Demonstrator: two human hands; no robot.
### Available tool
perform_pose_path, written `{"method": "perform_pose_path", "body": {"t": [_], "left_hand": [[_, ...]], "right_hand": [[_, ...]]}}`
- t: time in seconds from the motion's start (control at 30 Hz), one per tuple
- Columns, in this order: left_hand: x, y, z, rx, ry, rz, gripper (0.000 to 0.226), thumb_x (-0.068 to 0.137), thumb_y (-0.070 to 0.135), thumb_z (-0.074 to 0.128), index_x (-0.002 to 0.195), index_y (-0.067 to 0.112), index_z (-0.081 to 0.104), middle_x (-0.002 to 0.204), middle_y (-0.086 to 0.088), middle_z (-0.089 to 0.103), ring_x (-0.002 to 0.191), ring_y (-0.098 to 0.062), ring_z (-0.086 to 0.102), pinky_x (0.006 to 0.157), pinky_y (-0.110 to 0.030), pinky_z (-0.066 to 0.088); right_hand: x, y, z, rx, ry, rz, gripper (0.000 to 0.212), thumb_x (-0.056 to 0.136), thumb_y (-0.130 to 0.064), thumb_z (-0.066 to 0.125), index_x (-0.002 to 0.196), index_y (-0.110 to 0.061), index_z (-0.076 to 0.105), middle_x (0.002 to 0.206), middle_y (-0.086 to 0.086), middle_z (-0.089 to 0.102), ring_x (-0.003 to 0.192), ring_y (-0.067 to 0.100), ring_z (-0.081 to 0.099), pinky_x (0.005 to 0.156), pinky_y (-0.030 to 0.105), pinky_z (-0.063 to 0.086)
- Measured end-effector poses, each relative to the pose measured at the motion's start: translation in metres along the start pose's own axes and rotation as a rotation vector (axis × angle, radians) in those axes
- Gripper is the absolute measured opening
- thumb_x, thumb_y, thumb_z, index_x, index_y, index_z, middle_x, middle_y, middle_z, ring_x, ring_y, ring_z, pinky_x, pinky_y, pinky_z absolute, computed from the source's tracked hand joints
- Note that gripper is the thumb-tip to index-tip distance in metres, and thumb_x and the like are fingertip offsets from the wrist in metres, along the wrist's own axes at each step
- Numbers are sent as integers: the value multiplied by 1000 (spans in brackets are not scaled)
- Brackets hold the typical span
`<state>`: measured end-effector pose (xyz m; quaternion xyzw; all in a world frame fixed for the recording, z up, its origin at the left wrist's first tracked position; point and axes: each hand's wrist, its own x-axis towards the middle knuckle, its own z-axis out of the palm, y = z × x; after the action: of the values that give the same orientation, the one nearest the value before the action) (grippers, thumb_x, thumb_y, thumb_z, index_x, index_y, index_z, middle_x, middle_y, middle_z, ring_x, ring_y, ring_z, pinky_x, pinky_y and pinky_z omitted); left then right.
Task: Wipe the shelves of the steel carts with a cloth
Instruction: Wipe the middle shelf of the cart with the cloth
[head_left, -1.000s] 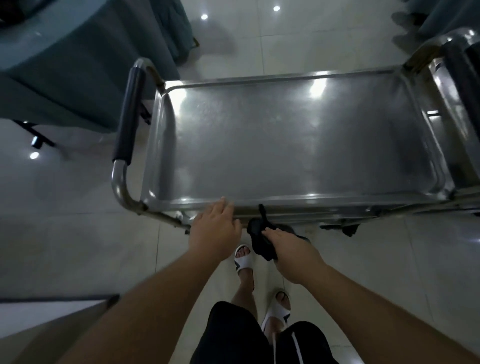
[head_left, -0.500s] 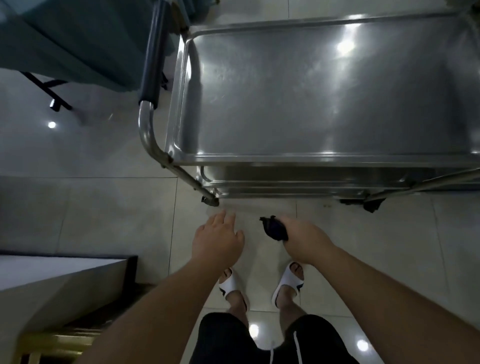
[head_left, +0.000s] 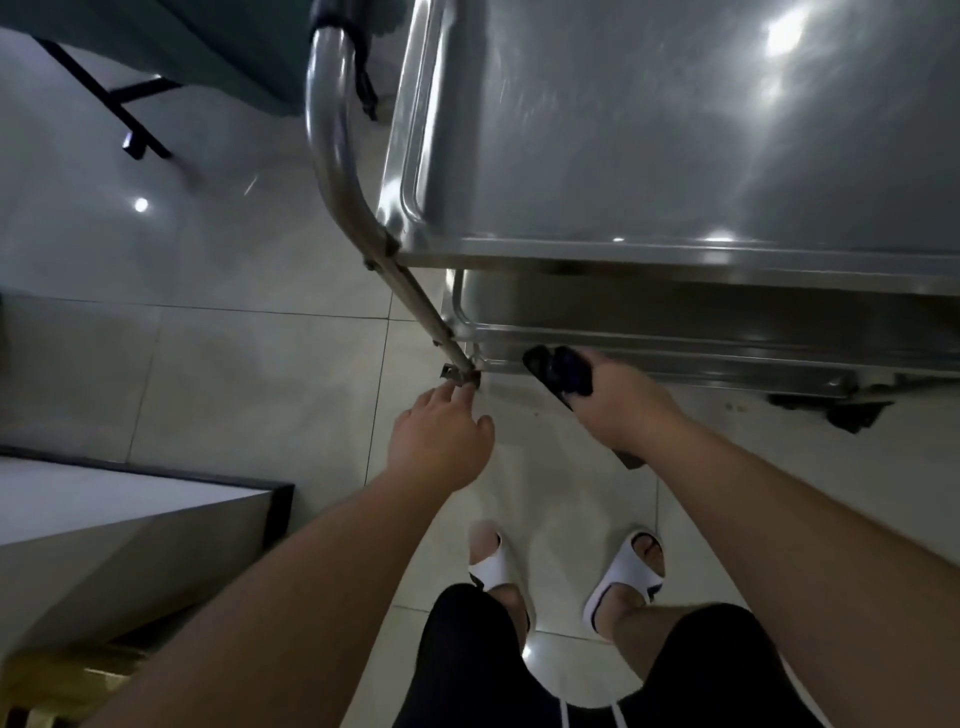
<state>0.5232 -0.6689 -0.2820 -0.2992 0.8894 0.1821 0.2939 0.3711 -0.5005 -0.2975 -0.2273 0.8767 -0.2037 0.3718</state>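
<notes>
Down low, both forearms reach forward and down toward the foot of the steel cart (head_left: 675, 156). The left hand (head_left: 441, 441) is palm-down with its fingers (head_left: 457, 397) straight and lying close together, the thumb out to the side; their tips sit just short of the bracket at the bottom of the cart's slanted leg tube (head_left: 415, 301), and I cannot tell whether they touch it. The right hand (head_left: 623, 405) is curled round a dark cloth (head_left: 558, 371), which bunches out past its knuckles and lies right at the front rim of the lower shelf (head_left: 675, 348); whether the cloth actually presses the steel is not clear through the blur.

Above those fingers, the top shelf (head_left: 727, 249) spreads wide and shiny, catching bright ceiling reflections, and it overhangs the lower shelf so that only a front strip of that one shows. Beyond the left fingertips the bent handle tube (head_left: 332, 130) rises along the cart's side. Off past the right hand, a black caster (head_left: 852, 415) shows under the frame.

Behind the hands, nearer the body, two feet in white slides (head_left: 623, 577) stand on pale floor tiles (head_left: 234, 364), with black shorts (head_left: 701, 670) below. To the outer side of the left arm is a grey ledge with a dark edge (head_left: 130, 519); farther off, a black metal leg (head_left: 119, 104) stands beneath teal fabric.
</notes>
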Motion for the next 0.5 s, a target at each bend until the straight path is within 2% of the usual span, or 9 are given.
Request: {"method": "perform_pose_path", "body": {"t": [0.1,0.27,0.4,0.5], "left_hand": [[26,-2,16,-45,40,14,59,105,48,38,161,30,35,168,2,34,153,-25,32,120,-47,30],[74,-15,35,-59,140,-3,49,105,49,37,150,33,45,162,6,43,147,-24,41,115,-46,36],[107,-42,52,-86,209,-23,51,103,47,40,150,29,48,159,2,48,145,-26,44,113,-48,37],[133,-63,63,-97,297,-95,58,100,58,41,148,25,50,151,-3,56,138,-29,51,109,-47,41]], "right_hand": [[27,1,9,78,49,10,48,96,-36,62,143,-32,51,128,10,66,111,37,62,91,39,51],[76,0,7,94,171,-85,38,96,-33,63,133,-24,60,119,11,69,107,35,63,80,32,43],[120,-6,2,103,294,-172,31,94,-31,66,121,-17,67,107,12,71,101,35,65,75,27,37],[159,-16,1,46,413,-153,34,95,-35,64,116,-8,68,112,20,70,104,40,65,76,30,37]]}}
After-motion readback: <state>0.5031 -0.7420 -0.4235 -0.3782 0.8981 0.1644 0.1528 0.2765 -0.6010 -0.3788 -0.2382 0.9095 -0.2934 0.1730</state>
